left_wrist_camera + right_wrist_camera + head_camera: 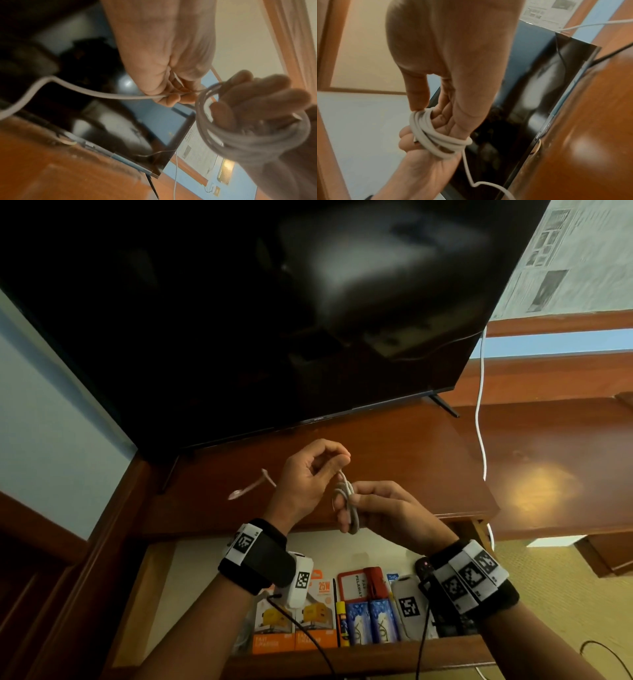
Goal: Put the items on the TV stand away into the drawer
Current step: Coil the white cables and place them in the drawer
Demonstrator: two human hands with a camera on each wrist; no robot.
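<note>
A white cable (347, 501) is wound in several loops around the fingers of my right hand (352, 505), above the front of the wooden TV stand (394, 460). My left hand (339, 467) pinches the cable just above the coil. The loose tail (253, 486) swings out to the left over the stand. In the left wrist view my left hand (164, 94) pinches the tail (85, 90) beside the coil (240, 135). The right wrist view shows the coil (433, 134) at my right hand's (436, 116) fingertips. The drawer (191, 570) stands open below my wrists.
A large dark TV (274, 302) fills the back of the stand. A white cord (481, 405) hangs at its right edge. In the drawer lie orange charger boxes (310, 621), a red card holder (356, 585), blue packets (371, 623) and a black remote (428, 570).
</note>
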